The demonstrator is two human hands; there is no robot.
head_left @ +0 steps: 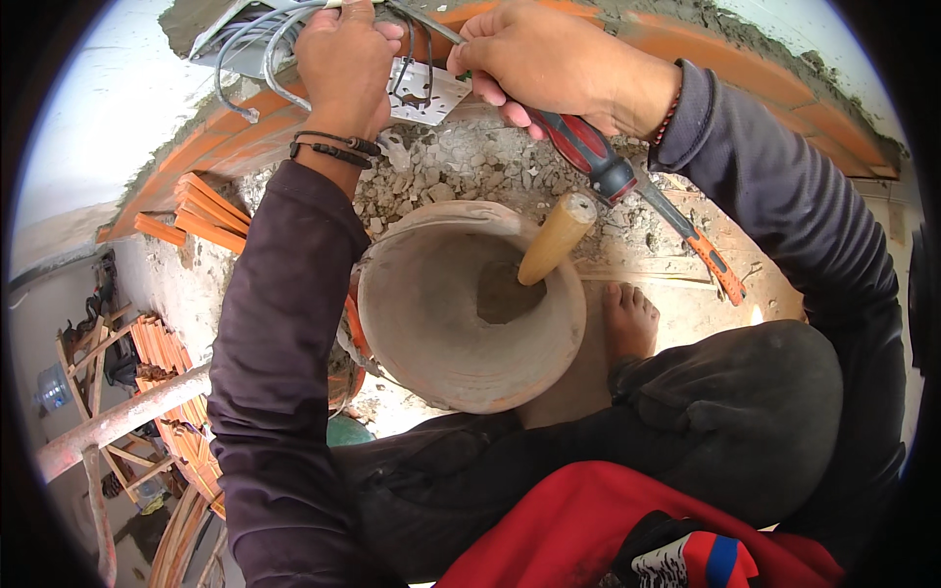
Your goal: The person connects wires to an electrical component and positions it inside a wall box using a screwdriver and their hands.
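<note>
My left hand (343, 59) is closed at the top, by a bundle of grey cables (265, 34) and a white perforated plate (431, 93); what its fingertips grip is hard to make out. My right hand (549, 69) is wrapped round a red-and-black screwdriver (580, 147), whose metal shaft reaches up-left toward my left hand. Below, a plaster-stained bucket (412, 323) stands between my legs, with a round wooden handle (554, 240) leaning inside it. A tool with an orange-and-grey handle (716, 260) lies on the dusty ground to the right.
An exposed brick wall edge (784, 88) curves along the top, with rubble (451, 167) below it. Orange bricks (211, 211) are piled at the left, near a pale metal pipe (127, 421) and wooden frames (93, 358). My bare foot (632, 318) rests right of the bucket.
</note>
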